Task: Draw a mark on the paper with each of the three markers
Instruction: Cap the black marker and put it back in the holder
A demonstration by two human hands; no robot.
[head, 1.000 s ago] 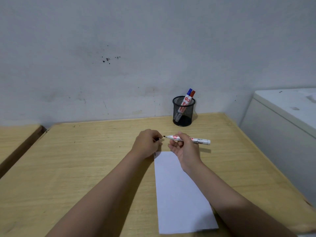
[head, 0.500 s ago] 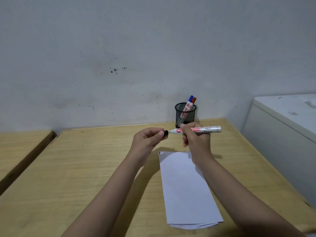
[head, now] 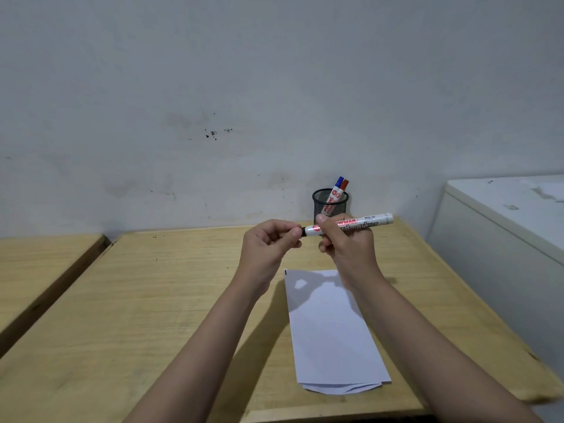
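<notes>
Head view: the right hand [head: 348, 242] holds a white marker [head: 348, 225] level above the counter [head: 171, 300], its fingers [head: 324, 222] wrapped around the barrel. The left hand [head: 268, 244] pinches the marker's black cap end [head: 303, 232] between thumb and fingers, so both hands are closed on the same marker. Below the fingers, nearer the person, lies the white paper [head: 329, 331], bearing a small dark mark [head: 286, 272] at its far left corner. Just beyond the fingers stands a black mesh cup [head: 330, 206] holding a blue-capped marker [head: 338, 184] and a red-capped marker [head: 345, 185].
</notes>
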